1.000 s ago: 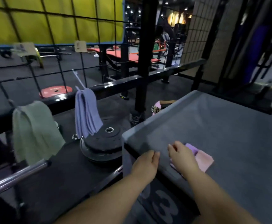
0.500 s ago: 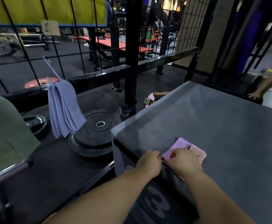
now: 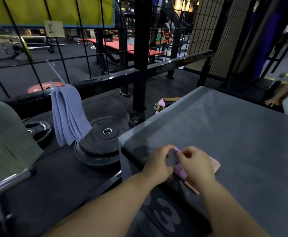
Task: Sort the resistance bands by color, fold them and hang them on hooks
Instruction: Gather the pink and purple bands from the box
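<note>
Two hands work at the near left corner of the grey box (image 3: 233,134). The left hand (image 3: 157,162) has its fingers curled, thumb and forefinger pinching the far edge of a lilac band (image 3: 180,170). The right hand (image 3: 197,164), fingers also curled, pinches the same band just beside it. The lilac band lies on a pink band (image 3: 216,165), which rests flat on the box top and shows past the right hand. Folded blue-violet bands (image 3: 69,115) hang from a hook (image 3: 54,71) on the wire grid (image 3: 86,53), above stacked weight plates (image 3: 103,141). Green bands (image 3: 8,139) hang at far left; support not visible.
</note>
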